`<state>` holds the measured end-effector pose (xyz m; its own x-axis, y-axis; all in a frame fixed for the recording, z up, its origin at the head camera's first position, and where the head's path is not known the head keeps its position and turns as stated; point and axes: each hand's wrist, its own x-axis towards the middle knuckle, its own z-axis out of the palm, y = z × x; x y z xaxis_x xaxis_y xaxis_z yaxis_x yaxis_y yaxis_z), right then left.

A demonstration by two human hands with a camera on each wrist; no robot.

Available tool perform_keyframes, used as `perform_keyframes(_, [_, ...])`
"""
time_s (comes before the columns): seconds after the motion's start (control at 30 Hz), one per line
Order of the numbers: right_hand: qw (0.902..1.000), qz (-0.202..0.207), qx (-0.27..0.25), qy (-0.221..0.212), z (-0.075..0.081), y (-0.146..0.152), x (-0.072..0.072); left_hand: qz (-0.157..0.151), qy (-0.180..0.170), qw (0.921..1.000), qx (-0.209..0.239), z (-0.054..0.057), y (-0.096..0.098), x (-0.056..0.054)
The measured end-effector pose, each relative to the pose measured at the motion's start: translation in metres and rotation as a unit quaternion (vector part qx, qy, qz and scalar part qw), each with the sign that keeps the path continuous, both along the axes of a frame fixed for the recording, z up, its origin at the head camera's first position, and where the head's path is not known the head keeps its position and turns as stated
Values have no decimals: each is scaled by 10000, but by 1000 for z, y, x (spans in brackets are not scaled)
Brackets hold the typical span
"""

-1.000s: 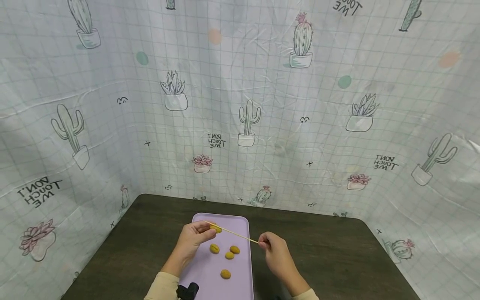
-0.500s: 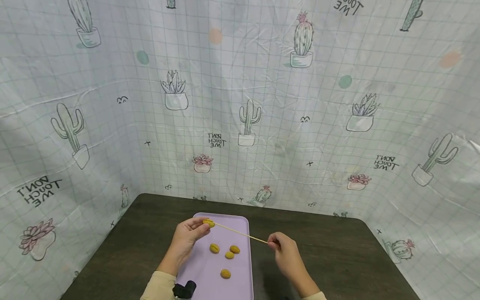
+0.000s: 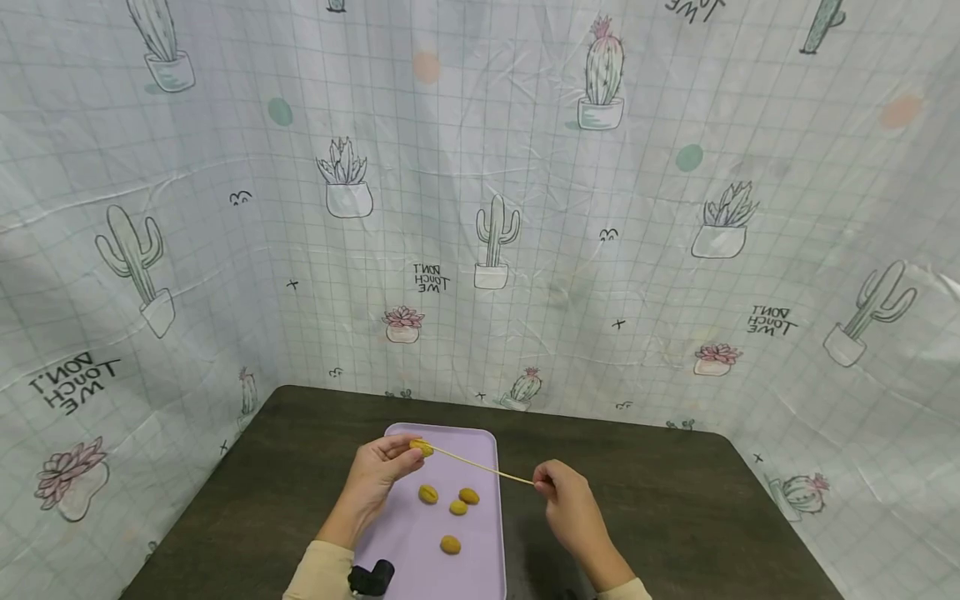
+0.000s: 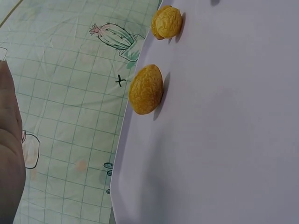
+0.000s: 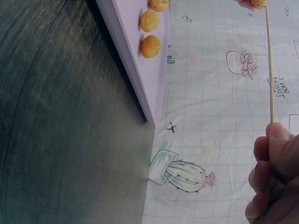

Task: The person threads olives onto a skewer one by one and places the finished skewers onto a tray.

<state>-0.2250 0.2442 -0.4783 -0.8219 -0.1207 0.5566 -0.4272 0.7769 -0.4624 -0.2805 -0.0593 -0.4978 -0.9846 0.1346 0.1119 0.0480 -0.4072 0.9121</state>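
Note:
Between thumb and fingers, my left hand (image 3: pixel 369 485) pinches a golden-yellow puffed ball (image 3: pixel 422 447) above the far part of the lilac tray (image 3: pixel 397 554). My right hand (image 3: pixel 572 508) holds the near end of a thin wooden skewer (image 3: pixel 480 465), right of the tray. The skewer slants up to the left, its other end meeting the ball; the tip itself does not show. In the right wrist view, curled fingers (image 5: pixel 261 179) grip the skewer (image 5: pixel 270 70) below that ball (image 5: pixel 258 3). Only part of the left hand (image 4: pixel 9 154) shows in its own wrist view.
Several more golden balls, among them a creased one (image 3: pixel 428 494) and a lower one (image 3: pixel 450 544), lie on the tray. Dark wooden table (image 3: pixel 645 500) surrounds it. A cactus-print sheet (image 3: pixel 555 250) hangs behind and at both sides. A black wrist device (image 3: pixel 371 577) overlaps the tray.
A second ago the skewer crossed in front of the held ball; now its end meets the ball's right side. The right hand has shifted right, and the left hand slightly left.

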Motion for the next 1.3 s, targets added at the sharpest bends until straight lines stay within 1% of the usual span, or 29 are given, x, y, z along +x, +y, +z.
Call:
perform_keyframes(0.17, [10000, -20, -70, 44, -1, -2, -1, 57, -79, 9999, 40, -1, 0, 0])
perform_keyframes(0.3, [9999, -42, -121, 15, -2, -3, -2, 8, -56, 10000, -23, -1, 0, 1])
perform_keyframes(0.5, [9999, -80, -67, -7, -2, -3, -4, -48, 95, 9998, -189, -1, 1, 1])
perform_keyframes(0.63, [9999, -72, -45, 71, -2, -4, -4, -121, 214, 9993, -274, -1, 2, 0])
perform_keyframes(0.73, [9999, -51, -41, 121, -3, -4, -4, -180, 252, 9991, -298, -2, 2, 1])
perform_keyframes(0.83, [9999, -53, -57, 79, -3, -4, -4, -253, 290, 9986, -352, -3, 2, 1])
perform_keyframes(1.07, [9999, -54, -121, -111, -5, -6, -5, -306, 284, 9984, -388, -3, 2, 1])
perform_keyframes(1.3, [9999, -24, -162, 39, -4, -10, -5, -344, 258, 9985, -347, -4, 3, 1])
